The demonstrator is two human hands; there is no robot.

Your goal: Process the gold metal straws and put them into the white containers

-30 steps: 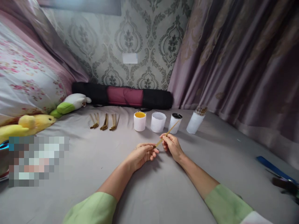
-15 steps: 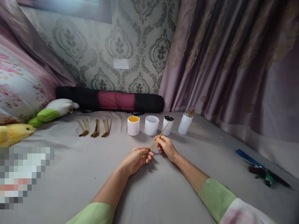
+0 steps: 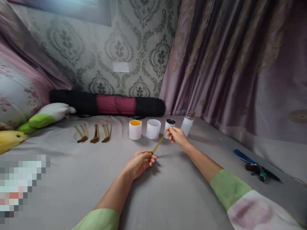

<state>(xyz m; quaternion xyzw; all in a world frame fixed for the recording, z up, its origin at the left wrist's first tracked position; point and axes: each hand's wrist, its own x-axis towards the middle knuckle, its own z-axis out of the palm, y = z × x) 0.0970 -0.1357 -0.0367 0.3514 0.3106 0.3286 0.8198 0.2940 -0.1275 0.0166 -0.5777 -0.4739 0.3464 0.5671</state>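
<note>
A thin golden strip (image 3: 159, 142) stretches between my two hands above the grey sheet (image 3: 72, 179). My left hand (image 3: 141, 163) pinches its lower end, fingers curled. My right hand (image 3: 177, 136) pinches the upper end, just in front of a white cup with a dark rim (image 3: 169, 126). Beside that cup stand a white cup with yellow contents (image 3: 135, 129), a white cup (image 3: 153, 128) and a translucent cup holding sticks (image 3: 187, 124).
Three bent bundles of golden strips (image 3: 94, 135) lie at the left of the cups. A black and maroon roll (image 3: 107, 105) lies along the wall. Plush toys (image 3: 45, 116) sit at left. A blue tool and dark scissors-like items (image 3: 255, 166) lie at right near the curtain.
My right hand has slid up the strip away from my left hand, toward the dark-rimmed cup. The view has shifted slightly to the right.
</note>
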